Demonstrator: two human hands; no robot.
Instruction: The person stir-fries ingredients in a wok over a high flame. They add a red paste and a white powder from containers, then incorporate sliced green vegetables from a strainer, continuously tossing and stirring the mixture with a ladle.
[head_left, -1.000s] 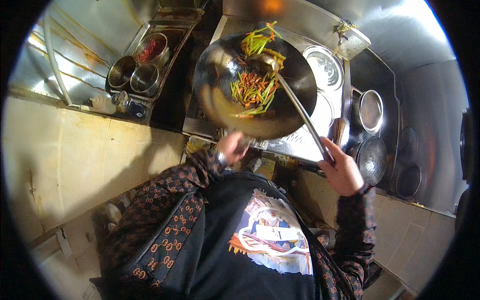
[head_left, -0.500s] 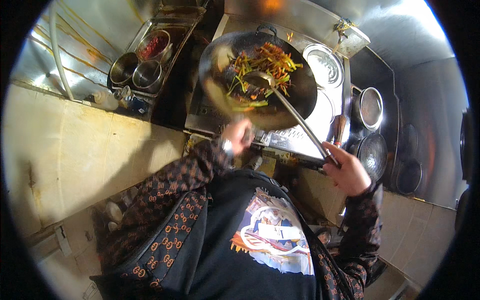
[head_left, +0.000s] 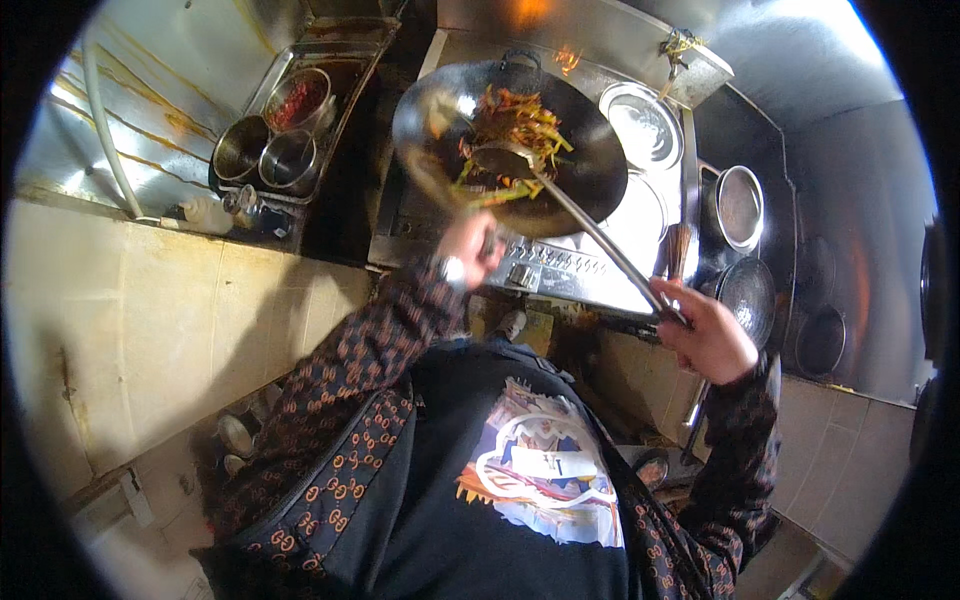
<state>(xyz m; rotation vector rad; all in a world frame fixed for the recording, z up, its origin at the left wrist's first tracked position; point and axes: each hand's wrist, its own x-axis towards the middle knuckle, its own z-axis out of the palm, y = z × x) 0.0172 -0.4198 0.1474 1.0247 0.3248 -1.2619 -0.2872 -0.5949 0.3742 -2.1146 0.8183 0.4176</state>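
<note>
A dark wok point(head_left: 595, 185) sits on the stove with green stems and orange-red strips of food point(head_left: 520, 122) in it. My left hand point(head_left: 471, 248) is closed round the wok's handle at its near side, with the grip partly hidden by the fingers. The long handle of a metal ladle point(head_left: 605, 245) is in my right hand point(head_left: 710, 335), fingers wrapped round its end. Its bowl rests low in the wok, against the near part of the food.
Metal pots point(head_left: 290, 158), one holding something red, stand in a tray point(head_left: 325, 170) at the left. Right of the wok are a round metal pan point(head_left: 643, 125), a brush point(head_left: 680, 250), a strainer point(head_left: 740, 208) and another wok point(head_left: 745, 300). Flame point(head_left: 566, 62) shows behind the wok.
My left hand and the wok's near rim have moved a little away from me. The food has bunched up further left in the wok. The ladle bowl has shifted slightly left.
</note>
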